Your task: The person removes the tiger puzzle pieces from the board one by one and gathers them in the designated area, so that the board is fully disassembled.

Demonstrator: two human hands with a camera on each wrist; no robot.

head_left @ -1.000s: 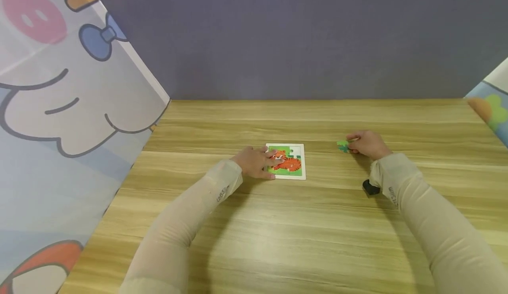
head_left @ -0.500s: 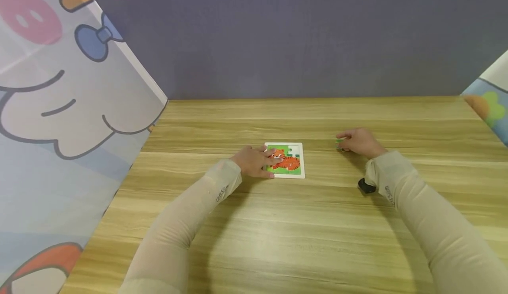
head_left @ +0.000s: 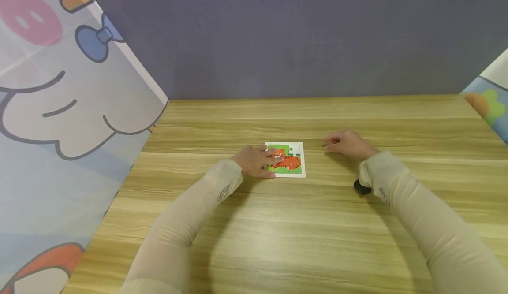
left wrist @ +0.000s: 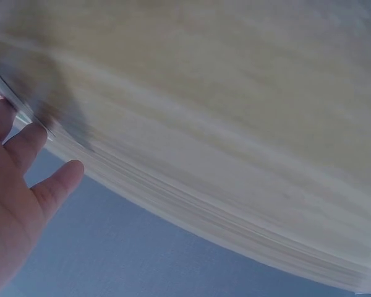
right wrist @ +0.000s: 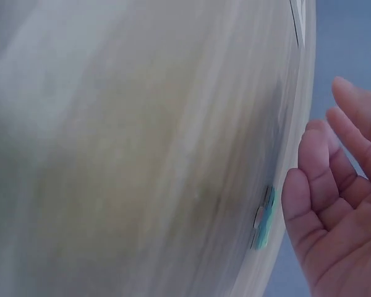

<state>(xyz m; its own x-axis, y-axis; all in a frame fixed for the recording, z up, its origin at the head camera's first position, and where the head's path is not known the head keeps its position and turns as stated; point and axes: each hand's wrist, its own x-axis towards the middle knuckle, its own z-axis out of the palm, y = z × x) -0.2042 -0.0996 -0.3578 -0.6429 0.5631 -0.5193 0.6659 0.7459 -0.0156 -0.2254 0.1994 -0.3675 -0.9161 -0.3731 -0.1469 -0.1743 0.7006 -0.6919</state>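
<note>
A square tiger puzzle (head_left: 289,163) with a white frame lies mid-table in the head view. Bare white shows in its upper right corner. My left hand (head_left: 254,161) rests across its left side with the fingers spread. To the right of the puzzle, my right hand (head_left: 350,144) hovers low over the table, its fingers loosely bent and nothing seen between them. A green puzzle piece (right wrist: 266,219) lies on the wood beside those fingers in the right wrist view, apart from them. The hand hides this piece in the head view.
The wood-grain table (head_left: 254,241) ends at a dark grey panel (head_left: 309,38) at the back. A cartoon-printed panel (head_left: 79,153) stands on the left, another at the far right. A black device (head_left: 362,187) sits at the right wrist.
My right hand has moved left and now covers the green puzzle piece in the head view, where its fingertips were at the piece before. The left hand stays on the puzzle.
</note>
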